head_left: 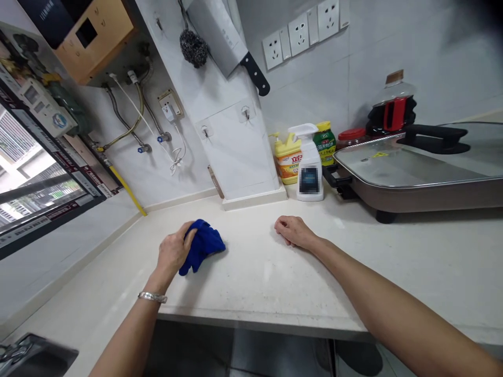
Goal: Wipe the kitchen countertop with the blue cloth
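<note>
Left hand (173,252) grips a blue cloth (203,245); right hand (294,230) (curled, seemingly empty) could topple the spray bottle (309,156) by drifting forward.

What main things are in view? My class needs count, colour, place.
counter: 1, white, centre
cloth: 1, blue, left of centre
pan: 1, brown, right
spray bottle: 1, white, left of pan
pump bottle: 1, yellow, behind spray bottle
container: 1, green-yellow, behind spray bottle
jar: 1, red-topped, behind pan
jug: 1, clear and red, behind pan
cleaver: 1, silver, top centre
scourer: 1, grey, beside cleaver
sockets: 4, pale, upper half
water heater: 1, gold-black, upper left
window: 1, dark-framed, left
bracelet: 1, silver, lower left
left hand: 1, bare, gripping cloth
right hand: 1, bare, at counter
</note>
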A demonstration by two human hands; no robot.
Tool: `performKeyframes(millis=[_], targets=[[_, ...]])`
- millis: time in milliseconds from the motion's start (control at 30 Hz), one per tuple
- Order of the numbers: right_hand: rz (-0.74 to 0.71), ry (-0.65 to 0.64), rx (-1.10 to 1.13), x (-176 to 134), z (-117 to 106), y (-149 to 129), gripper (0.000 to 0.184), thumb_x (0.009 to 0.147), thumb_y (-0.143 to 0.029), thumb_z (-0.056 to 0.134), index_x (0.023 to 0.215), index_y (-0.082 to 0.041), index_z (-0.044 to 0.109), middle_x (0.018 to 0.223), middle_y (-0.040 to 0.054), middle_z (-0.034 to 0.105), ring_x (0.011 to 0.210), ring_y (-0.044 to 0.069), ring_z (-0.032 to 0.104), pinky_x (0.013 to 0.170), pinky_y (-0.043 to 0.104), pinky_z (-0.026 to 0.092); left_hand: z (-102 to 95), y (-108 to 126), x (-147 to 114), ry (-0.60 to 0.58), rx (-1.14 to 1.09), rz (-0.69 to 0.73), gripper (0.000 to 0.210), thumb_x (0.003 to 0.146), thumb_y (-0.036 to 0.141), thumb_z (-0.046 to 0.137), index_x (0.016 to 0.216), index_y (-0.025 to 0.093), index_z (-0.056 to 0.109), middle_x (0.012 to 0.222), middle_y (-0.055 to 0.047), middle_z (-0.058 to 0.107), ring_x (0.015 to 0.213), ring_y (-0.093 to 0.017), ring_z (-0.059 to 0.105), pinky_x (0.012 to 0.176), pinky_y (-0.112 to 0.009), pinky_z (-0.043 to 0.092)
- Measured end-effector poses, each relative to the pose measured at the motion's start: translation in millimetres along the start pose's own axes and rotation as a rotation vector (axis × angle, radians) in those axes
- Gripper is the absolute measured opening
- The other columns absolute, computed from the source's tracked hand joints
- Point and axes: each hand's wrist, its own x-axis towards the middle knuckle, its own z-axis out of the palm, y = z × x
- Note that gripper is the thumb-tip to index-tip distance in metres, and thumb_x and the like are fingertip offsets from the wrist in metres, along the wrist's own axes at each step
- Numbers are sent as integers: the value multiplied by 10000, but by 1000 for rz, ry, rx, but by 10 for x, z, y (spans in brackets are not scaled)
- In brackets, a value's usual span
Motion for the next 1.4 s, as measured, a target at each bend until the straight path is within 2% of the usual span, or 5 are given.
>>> performKeyframes(millis=[167,300,533,1167,1400], targets=[[-1,-6,-9,28,16,38,161,885,-188,488,743,-201,563,659,-20,646,405,96,545,351,190,383,-222,265,377,429,-700,-131,340,864,481,595,1063,230,707,946,-32,750,905,-228,691,852,-342,547],[-7,-18,-23,27,5,40,148,882,-194,499,752,-199,570,634,-22,643,416,93,552,370,177,385,-289,352,571,446,-1101,-214,346,777,491,657,962,198,665,816,14,704,776,-162,656,781,-284,553],[-5,-27,-11,28,-8,35,128,871,-218,519,755,-205,572,549,-34,612,417,109,557,386,182,395,-147,-240,318,-232,-552,-294,403,709,544,683,921,204,727,835,-43,759,852,-255,701,753,-344,570],[11,-13,-5,-17,-4,14,154,868,-219,487,752,-198,586,502,-59,556,353,88,476,366,189,353,8,-14,448,193,-987,-495,267,979,450,394,1008,218,522,783,14,630,650,-124,659,685,-281,581],[9,-12,-19,-9,3,4,157,867,-214,478,746,-205,579,511,-45,570,395,108,536,377,188,374,288,-258,158,-13,-662,-576,438,883,385,608,1223,116,542,1021,-174,728,859,-271,725,788,-423,586]])
